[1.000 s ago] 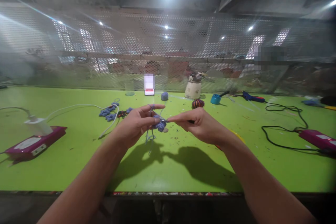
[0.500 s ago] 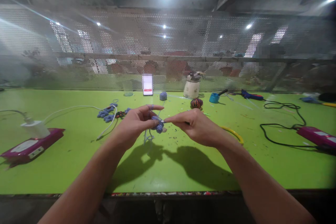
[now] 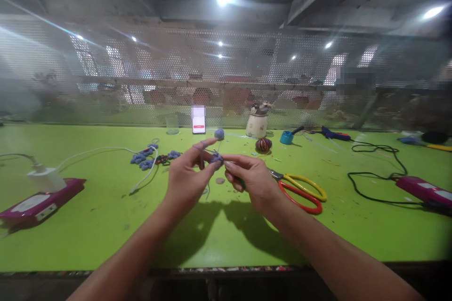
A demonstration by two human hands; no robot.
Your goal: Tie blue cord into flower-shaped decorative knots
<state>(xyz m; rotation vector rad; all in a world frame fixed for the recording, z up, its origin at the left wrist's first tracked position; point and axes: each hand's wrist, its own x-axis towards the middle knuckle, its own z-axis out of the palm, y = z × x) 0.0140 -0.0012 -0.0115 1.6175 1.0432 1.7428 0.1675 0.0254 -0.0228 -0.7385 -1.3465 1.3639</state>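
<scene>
My left hand (image 3: 190, 169) pinches a small blue-purple crochet piece (image 3: 216, 158) between thumb and fingers, with a strand of the yarn looped over its raised index finger. From there the strand runs back to a blue yarn ball (image 3: 219, 134). Closed around a crochet hook, my right hand (image 3: 249, 176) meets the piece from the right. The hook's metal tip (image 3: 214, 151) shows at the stitches; a bit of green handle peeks out below the fingers. Loose yarn ends dangle under the piece.
Scissors (image 3: 302, 190) with red and yellow handles lie by my right wrist. Behind stand a phone (image 3: 198, 120), a glass (image 3: 172, 124), a white jar (image 3: 257, 124) and a multicoloured yarn ball (image 3: 263, 145). Crocheted pieces (image 3: 143, 157), a white cable (image 3: 102, 144) and power strips (image 3: 45, 202) sit around.
My right hand has turned and shifted, its index finger now bent, uncovering the scissors. The hook's tip now shows beyond the crochet piece, which has tilted and risen slightly in the left hand.
</scene>
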